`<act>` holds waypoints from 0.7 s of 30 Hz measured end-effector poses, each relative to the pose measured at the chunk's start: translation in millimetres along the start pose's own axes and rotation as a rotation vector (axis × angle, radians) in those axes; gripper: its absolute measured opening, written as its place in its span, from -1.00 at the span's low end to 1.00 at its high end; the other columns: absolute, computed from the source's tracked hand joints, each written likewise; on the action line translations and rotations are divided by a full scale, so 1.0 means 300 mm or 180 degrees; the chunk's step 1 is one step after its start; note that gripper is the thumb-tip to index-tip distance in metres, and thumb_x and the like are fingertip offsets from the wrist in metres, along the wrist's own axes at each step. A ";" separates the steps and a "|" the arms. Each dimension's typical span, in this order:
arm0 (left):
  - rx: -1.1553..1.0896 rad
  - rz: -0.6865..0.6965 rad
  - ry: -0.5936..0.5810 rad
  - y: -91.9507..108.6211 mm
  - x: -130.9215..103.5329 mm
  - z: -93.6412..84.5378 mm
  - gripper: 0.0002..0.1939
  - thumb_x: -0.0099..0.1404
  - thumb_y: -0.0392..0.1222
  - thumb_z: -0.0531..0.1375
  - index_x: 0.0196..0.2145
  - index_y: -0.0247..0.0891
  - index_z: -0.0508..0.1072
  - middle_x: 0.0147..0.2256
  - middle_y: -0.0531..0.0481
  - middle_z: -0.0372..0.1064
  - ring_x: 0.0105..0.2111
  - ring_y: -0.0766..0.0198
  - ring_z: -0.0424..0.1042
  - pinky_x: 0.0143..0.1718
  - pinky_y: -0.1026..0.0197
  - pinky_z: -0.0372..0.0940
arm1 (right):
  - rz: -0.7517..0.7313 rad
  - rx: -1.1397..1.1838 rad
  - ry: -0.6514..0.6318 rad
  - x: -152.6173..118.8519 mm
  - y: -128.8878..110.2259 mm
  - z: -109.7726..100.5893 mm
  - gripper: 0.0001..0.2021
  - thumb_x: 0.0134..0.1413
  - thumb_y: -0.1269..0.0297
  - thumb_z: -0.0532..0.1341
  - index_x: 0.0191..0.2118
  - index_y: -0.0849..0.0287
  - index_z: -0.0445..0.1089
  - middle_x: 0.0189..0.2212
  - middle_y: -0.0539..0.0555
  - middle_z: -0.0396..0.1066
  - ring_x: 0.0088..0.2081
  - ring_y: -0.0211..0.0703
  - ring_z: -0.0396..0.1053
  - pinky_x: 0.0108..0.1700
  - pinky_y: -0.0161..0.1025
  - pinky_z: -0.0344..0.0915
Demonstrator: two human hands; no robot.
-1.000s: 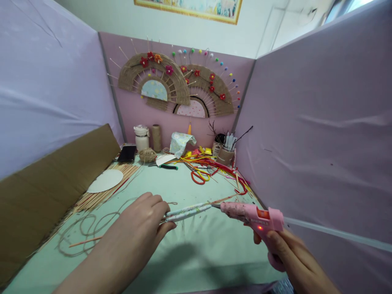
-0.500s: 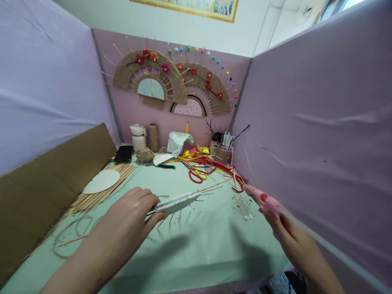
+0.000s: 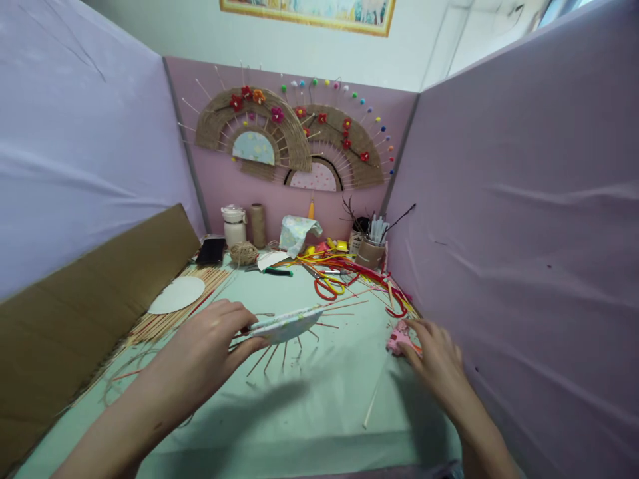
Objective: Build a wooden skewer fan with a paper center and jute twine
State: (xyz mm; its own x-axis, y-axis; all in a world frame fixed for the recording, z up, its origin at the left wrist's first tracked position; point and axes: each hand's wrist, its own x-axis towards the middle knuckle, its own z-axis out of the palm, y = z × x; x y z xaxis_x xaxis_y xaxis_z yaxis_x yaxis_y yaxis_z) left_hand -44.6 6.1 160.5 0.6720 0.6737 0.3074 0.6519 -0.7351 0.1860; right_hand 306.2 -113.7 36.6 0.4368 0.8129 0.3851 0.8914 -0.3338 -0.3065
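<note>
My left hand (image 3: 210, 339) pinches a half-round piece covered in pale floral fabric (image 3: 287, 326) by its left end, thumb below and fingers on top. Thin wooden sticks (image 3: 284, 354) fan out from it over the table. To the right, my right hand (image 3: 439, 349) has its fingers around a pink hot glue gun (image 3: 399, 337), low above the table; part of the gun is hidden by the hand. A pale, thin stick (image 3: 370, 404) shows just below the glue gun.
Red-and-yellow scissors (image 3: 328, 288), green-handled pliers (image 3: 278, 272) and coloured strips lie at the back. Cardboard (image 3: 100, 299) stands at left beside wooden sticks and a white oval (image 3: 177, 295). A twine ball (image 3: 243, 253), jar (image 3: 234, 226) and pen holder (image 3: 370, 253) line the rear.
My right hand has moved left and inward with the glue gun, which has turned and now sits lower. The fabric piece has tilted slightly in my left hand, showing more sticks beneath.
</note>
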 end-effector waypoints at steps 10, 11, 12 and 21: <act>0.0006 0.0282 0.0037 -0.019 0.010 -0.003 -0.77 0.32 -0.03 0.13 -0.30 -0.22 0.47 -0.31 -0.04 0.42 -0.27 0.13 0.40 -0.25 0.14 0.25 | -0.2010 0.2147 -0.0656 0.298 -0.474 -0.260 -0.80 0.26 0.32 0.13 -0.05 0.11 0.42 -0.04 0.10 0.46 0.00 -0.12 0.38 0.04 -0.15 0.28; -0.0006 0.0307 0.0037 -0.021 0.008 0.000 -0.78 0.33 -0.05 0.12 -0.29 -0.21 0.47 -0.30 -0.04 0.42 -0.26 0.14 0.39 -0.24 0.14 0.25 | -0.2186 0.2075 -0.1114 0.354 -0.513 -0.255 -0.79 0.23 0.35 0.16 -0.05 0.11 0.43 -0.05 0.09 0.47 -0.02 -0.12 0.40 0.03 -0.16 0.30; -0.0021 0.0329 0.0036 -0.023 0.007 0.002 -0.79 0.34 -0.06 0.12 -0.28 -0.21 0.47 -0.29 -0.04 0.42 -0.25 0.14 0.39 -0.23 0.15 0.26 | -0.2385 0.1956 -0.1624 0.406 -0.549 -0.245 -0.78 0.20 0.38 0.18 -0.05 0.11 0.45 -0.04 0.08 0.48 -0.02 -0.14 0.41 0.03 -0.18 0.30; -0.0035 0.0357 0.0040 -0.031 -0.002 0.006 -0.83 0.36 -0.13 0.12 -0.23 -0.21 0.47 -0.25 -0.05 0.42 -0.23 0.17 0.38 -0.22 0.15 0.27 | -0.2141 0.2285 -0.4408 0.519 -0.722 -0.090 -0.83 0.15 0.36 0.24 -0.13 0.21 0.48 -0.32 0.02 0.55 -0.25 -0.29 0.48 -0.09 -0.30 0.33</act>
State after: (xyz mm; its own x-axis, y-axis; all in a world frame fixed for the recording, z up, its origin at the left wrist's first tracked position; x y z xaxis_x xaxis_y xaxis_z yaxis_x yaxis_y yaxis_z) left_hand -50.3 12.6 157.0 0.7361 0.5861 0.3386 0.5689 -0.8067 0.1598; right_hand 184.3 72.3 186.4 -0.7389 0.6166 -0.2719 0.4618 0.1694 -0.8707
